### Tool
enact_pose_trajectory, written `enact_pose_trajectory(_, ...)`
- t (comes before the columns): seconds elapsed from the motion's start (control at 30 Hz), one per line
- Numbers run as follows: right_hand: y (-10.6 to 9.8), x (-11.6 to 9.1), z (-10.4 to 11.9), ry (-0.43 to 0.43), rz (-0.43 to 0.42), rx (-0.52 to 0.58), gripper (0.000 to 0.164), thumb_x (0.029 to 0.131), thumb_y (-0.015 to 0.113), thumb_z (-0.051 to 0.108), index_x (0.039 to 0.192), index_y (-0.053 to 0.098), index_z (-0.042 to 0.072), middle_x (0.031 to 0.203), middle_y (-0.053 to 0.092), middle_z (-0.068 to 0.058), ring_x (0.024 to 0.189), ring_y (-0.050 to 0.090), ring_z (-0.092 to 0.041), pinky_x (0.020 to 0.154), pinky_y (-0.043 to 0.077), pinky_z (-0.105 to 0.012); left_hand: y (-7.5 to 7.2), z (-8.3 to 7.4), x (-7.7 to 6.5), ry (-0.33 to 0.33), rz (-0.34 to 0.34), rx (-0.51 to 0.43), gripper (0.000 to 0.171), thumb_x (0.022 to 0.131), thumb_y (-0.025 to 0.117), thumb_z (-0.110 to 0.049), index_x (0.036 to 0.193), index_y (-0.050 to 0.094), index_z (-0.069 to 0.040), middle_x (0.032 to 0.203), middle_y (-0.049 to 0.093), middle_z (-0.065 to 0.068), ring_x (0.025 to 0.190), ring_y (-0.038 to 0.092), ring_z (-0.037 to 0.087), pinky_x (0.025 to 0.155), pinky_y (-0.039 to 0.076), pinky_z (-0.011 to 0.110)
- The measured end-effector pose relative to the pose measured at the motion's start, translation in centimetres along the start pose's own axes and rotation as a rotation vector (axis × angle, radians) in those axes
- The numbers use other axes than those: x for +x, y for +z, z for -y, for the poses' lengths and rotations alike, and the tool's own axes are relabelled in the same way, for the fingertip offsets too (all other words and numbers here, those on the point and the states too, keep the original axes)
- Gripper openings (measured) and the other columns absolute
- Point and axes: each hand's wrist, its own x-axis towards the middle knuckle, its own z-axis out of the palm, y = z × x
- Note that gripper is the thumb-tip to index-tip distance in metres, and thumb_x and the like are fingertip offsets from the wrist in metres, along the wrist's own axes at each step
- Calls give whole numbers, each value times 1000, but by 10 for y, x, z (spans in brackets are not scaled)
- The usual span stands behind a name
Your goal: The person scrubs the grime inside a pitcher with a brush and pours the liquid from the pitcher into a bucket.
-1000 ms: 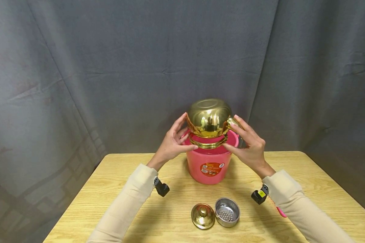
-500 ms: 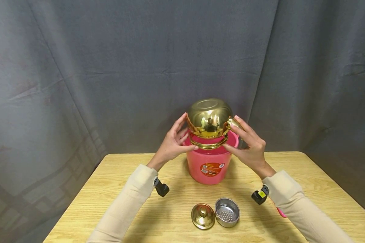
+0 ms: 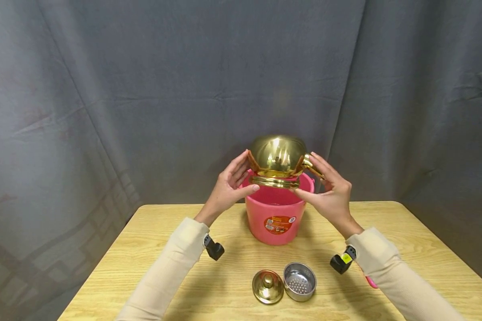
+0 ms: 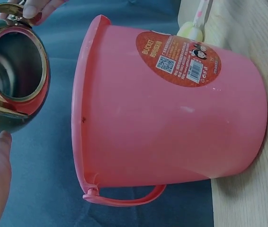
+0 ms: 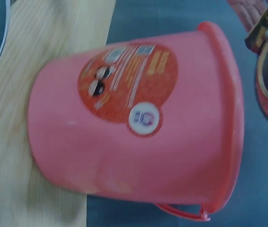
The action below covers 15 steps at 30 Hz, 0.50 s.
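Note:
In the head view a shiny gold teapot [image 3: 279, 154] is held upside down above the pink bucket [image 3: 271, 223]. My left hand [image 3: 230, 183] grips its left side, fingertips on the body and thumb at the curved gold handle [image 3: 275, 182]. On the other side my right hand [image 3: 331, 191] holds it, fingers over the short gold part sticking out at the right and thumb near the handle's end. The left wrist view shows the teapot's round mouth [image 4: 18, 66] without its lid. A gold lid [image 3: 268, 286] lies on the table, knob up, beside a metal strainer [image 3: 299, 281].
The wooden table [image 3: 209, 285] ends at a grey curtain [image 3: 217, 89] behind the bucket. A small pink thing [image 3: 371, 281] shows partly under the right sleeve. The bucket's handle [image 4: 129, 201] hangs at its side.
The teapot has tipped further over, its base turning out of sight and its handle rising slightly. Both hands keep their hold; the bucket, lid and strainer have stayed put.

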Motion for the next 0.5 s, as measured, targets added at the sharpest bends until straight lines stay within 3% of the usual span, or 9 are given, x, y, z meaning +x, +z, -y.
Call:
enact_pose_trajectory(0.07,1,1,2,80,3,32,75,54,79,-28,124,55,-17,130,54,-30,118,57,-19,92,50,-28,-1,1,-1,17,-4,-11,83,81,63,21,151,25,1,157,25,13,141,27,24,112,30,38)
enact_pose_trajectory(0.2,2,2,2,235,2,76,75,60,81,-22,129,56,-10,130,56,-25,110,62,-17,85,53,-24,-4,3,-2,41,-16,-5,77,83,63,18,150,29,1,156,27,13,141,27,21,113,29,40)
enact_pose_trajectory(0.3,2,2,-4,324,-5,77,76,62,84,-16,131,57,-4,130,59,-18,104,65,-17,63,51,-9,-5,4,-1,49,-29,2,74,84,63,16,149,32,1,155,29,12,141,29,20,112,30,38)
enact_pose_trajectory(0.37,1,1,-10,367,-8,67,76,63,86,-11,132,59,1,129,60,-15,103,65,-19,52,47,-8,-5,5,-1,49,-39,5,72,85,63,15,149,33,2,155,30,12,140,29,21,112,31,36)
enact_pose_trajectory(0.43,1,0,-14,409,-11,65,75,64,87,-7,133,60,6,126,62,-13,102,65,-21,51,48,-8,-5,5,0,46,-54,13,70,85,63,15,148,34,3,154,31,12,140,31,21,112,32,35)
enact_pose_trajectory(0.5,1,1,-15,444,-12,66,73,66,88,-2,132,62,11,124,64,-12,102,66,-22,62,54,-14,-5,5,0,41,-70,26,68,86,63,14,147,36,3,153,33,11,139,33,21,111,32,34)
